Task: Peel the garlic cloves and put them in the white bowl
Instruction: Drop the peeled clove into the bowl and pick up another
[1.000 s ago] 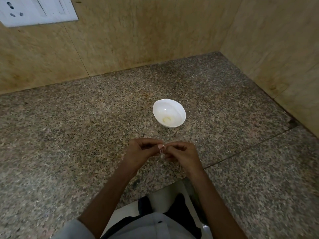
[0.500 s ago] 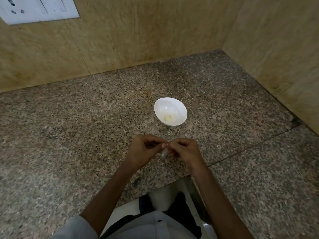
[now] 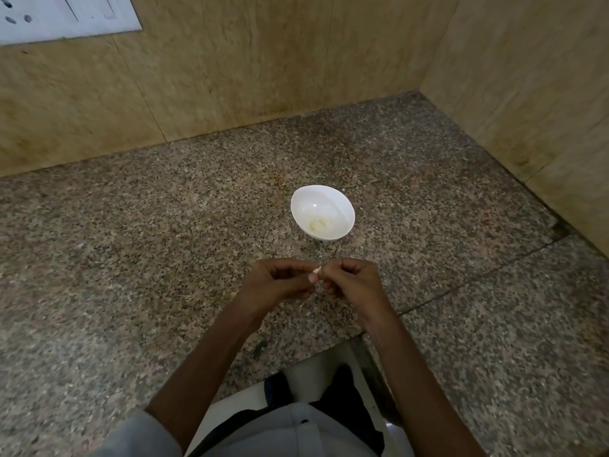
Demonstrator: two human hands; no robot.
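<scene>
A small garlic clove (image 3: 317,269) shows as a pale speck between my two hands, just above the granite counter. My left hand (image 3: 278,282) pinches it with thumb and fingertips curled in. My right hand (image 3: 354,280) meets it from the other side, fingers curled round the same clove; most of the clove is hidden. A thin strand of skin hangs below the fingertips. Beyond the hands stands the white bowl (image 3: 342,207), with two peeled pale cloves (image 3: 319,224) lying in its bottom.
The speckled granite counter (image 3: 148,258) runs into a corner of tan stone walls at back and right. A white switch plate (image 3: 66,18) sits on the wall at upper left. The counter's front edge has a notch near my body.
Both hands stay together on the clove, shifting only slightly toward the bowl. The view has tilted a little, so the bowl sits higher in the frame.
</scene>
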